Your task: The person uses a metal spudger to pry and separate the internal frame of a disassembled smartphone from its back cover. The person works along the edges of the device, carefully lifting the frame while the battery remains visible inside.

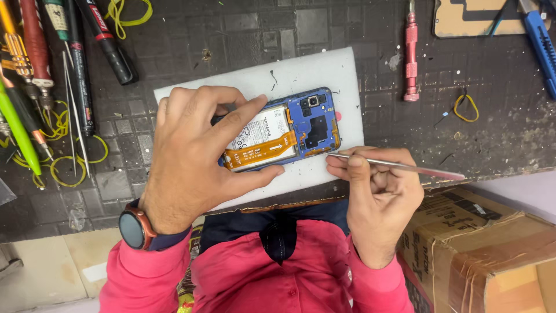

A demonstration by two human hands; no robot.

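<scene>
Head view looks down on our two hands over a dark, scuffed, grid-textured bench mat. At the centre of the frame lies an opened phone [284, 134] with its back off, resting on a white foam pad [324, 72]; we see its blue inner frame, a pale rectangular battery and a flat orange ribbon cable crossing it. Our left hand [194, 156] clamps the phone's left end, fingers curled over the top edge and thumb pressed along the bottom edge. Our right hand [376, 191], lower right of centre, pinches thin metal tweezers [399, 167] between thumb and fingers, the pointed tip touching or just beside the phone's lower right corner. A round dark smartwatch [133, 229] sits on the left wrist above a pink sleeve. Upper left holds pens, screwdrivers and yellow rubber bands [69, 168]; a pink metal screwdriver [410, 52] lies upper right, and a taped cardboard box [492, 243] fills the lower right.
</scene>
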